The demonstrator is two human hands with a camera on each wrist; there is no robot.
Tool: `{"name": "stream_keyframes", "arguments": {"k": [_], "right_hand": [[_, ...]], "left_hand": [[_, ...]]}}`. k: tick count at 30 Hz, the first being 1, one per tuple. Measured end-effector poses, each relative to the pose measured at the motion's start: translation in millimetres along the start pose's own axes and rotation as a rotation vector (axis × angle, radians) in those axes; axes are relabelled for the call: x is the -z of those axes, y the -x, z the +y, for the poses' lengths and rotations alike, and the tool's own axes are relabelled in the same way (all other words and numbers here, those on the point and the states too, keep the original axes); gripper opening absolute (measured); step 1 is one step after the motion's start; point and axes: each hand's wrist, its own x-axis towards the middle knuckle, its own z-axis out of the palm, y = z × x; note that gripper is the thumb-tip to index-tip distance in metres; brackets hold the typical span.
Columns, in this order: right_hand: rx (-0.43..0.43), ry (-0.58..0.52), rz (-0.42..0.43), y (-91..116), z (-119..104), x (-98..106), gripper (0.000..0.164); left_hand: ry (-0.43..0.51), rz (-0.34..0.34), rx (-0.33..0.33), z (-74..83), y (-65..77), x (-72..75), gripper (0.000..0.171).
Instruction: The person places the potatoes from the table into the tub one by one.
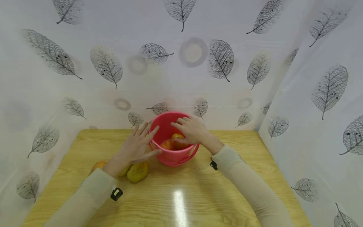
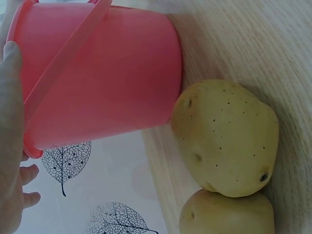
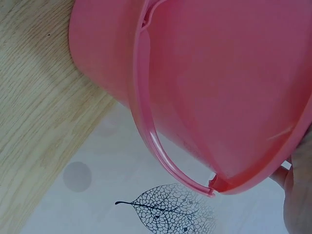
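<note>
The left grip (image 1: 134, 146) is released and spread at the left rim of the bucket (image 1: 173, 157) on the worktop (image 1: 147, 201), the right grip (image 1: 192, 130) loose over its mouth, so contact should stay light, sparing the potatoes (image 1: 138, 172) left of it.

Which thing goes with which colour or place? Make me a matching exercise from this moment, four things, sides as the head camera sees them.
Things:
1. Bucket
2. Potatoes
3. Left hand
4. Right hand

Colours and places:
A. At the bucket's right side, partly over its opening
B. Yellowish with dark specks
C. At the bucket's left side, fingers spread
D. Pink

Right pairs: 1-D, 2-B, 3-C, 4-A
</note>
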Motion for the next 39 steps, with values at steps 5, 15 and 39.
{"name": "stream_keyframes", "arguments": {"k": [5,15,39], "right_hand": [[-0.004,0.008,0.086,5,2,2,0.066],[-0.03,-0.07,0.207,19,-1,4,0.072],[-0.072,-0.056,0.287,82,-6,1,0.085]], "left_hand": [[0.001,-0.007,0.0,1.0,-0.2,0.9,0.097],[0.022,0.002,0.003,1.7,0.5,1.4,0.098],[0.026,0.004,0.005,1.5,1.8,2.0,0.097]]}}
